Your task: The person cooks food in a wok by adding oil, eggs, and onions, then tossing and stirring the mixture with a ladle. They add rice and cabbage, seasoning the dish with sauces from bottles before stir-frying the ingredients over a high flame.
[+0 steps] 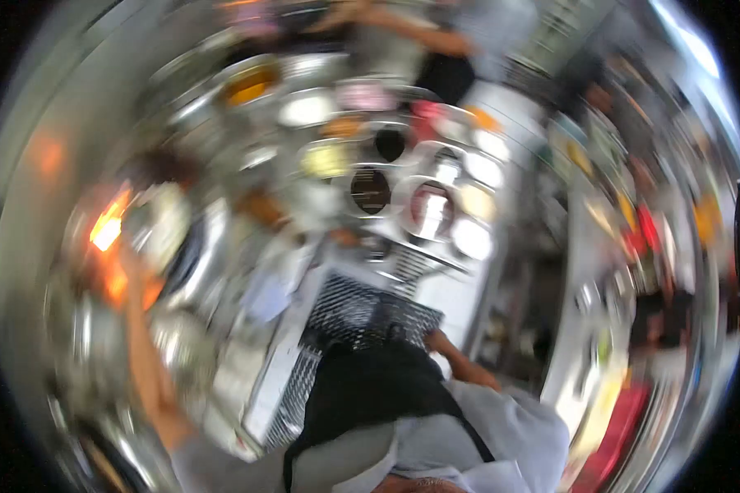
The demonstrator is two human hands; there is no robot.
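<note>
The view is smeared by motion. On the left, my left hand [131,267] is at the near edge of a round pan [158,226] with pale contents, beside orange flames [108,226]. Its fingers are too blurred to make out. My right hand [440,341] is low in the centre, at the right corner of a black perforated mat [370,308], next to my black apron [378,378]. Whether it holds anything is hidden by blur.
Ahead stand several round containers of food, among them a dark one [370,191] and a yellow one [326,160]. Another person's arm [411,29] reaches in at the top. A long counter [580,329] with blurred items runs along the right.
</note>
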